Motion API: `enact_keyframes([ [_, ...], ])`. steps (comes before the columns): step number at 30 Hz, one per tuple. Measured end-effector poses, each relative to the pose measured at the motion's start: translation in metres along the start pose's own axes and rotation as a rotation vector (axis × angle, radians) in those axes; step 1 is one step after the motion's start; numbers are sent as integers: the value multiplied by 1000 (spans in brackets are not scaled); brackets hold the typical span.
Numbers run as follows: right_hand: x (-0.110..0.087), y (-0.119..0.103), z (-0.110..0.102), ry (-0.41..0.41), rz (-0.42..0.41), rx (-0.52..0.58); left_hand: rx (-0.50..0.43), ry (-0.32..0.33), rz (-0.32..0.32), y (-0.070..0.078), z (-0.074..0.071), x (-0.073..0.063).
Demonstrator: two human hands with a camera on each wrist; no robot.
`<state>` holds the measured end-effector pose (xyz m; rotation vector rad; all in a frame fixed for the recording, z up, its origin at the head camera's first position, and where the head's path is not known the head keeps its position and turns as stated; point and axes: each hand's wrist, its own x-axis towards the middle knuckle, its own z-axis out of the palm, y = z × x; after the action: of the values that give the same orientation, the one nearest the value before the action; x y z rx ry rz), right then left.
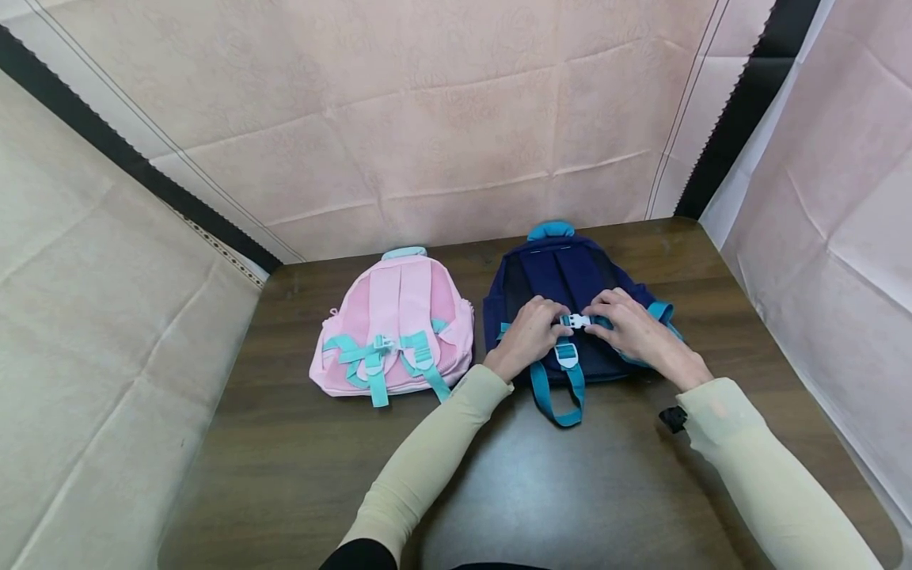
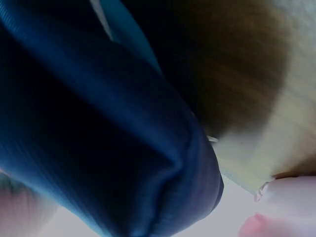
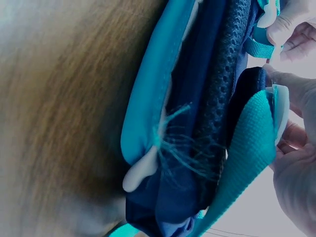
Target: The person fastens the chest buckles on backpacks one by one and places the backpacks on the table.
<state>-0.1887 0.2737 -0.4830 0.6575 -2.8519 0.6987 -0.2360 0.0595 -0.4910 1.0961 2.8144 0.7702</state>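
Note:
A navy backpack [image 1: 549, 273] with teal straps lies with its shoulder-strap side up on the table. Across its middle is a white side-release buckle [image 1: 575, 321], held between both hands. My left hand [image 1: 530, 332] pinches the buckle's left end, and my right hand [image 1: 627, 323] grips the strap at its right end. Seen from the right wrist, my right hand [image 3: 296, 158] is beside a wide teal strap [image 3: 247, 143], with left-hand fingers [image 3: 291, 29] just above. Navy fabric [image 2: 108, 108] fills much of the left wrist view and hides the buckle there.
Left of the navy bag lies a pink backpack [image 1: 385, 309] with mint straps and buckles. A loose teal strap loop [image 1: 559, 408] hangs onto the brown table [image 1: 570, 483]. Pale cloth walls [image 1: 456, 142] enclose the table at the back and sides.

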Motion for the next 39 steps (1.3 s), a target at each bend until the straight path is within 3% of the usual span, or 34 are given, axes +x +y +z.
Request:
enact_keyframes([
  [11, 1, -3, 2, 9, -26, -17, -13, 8, 14, 1, 0, 2],
  [19, 1, -3, 3, 7, -12, 10, 27, 2, 9, 2, 1, 1],
  [29, 2, -6, 4, -16, 36, 5, 72, -40, 5, 1, -9, -5],
  [39, 0, -5, 7, -29, 91, 2, 88, -39, -18, 0, -20, -15],
])
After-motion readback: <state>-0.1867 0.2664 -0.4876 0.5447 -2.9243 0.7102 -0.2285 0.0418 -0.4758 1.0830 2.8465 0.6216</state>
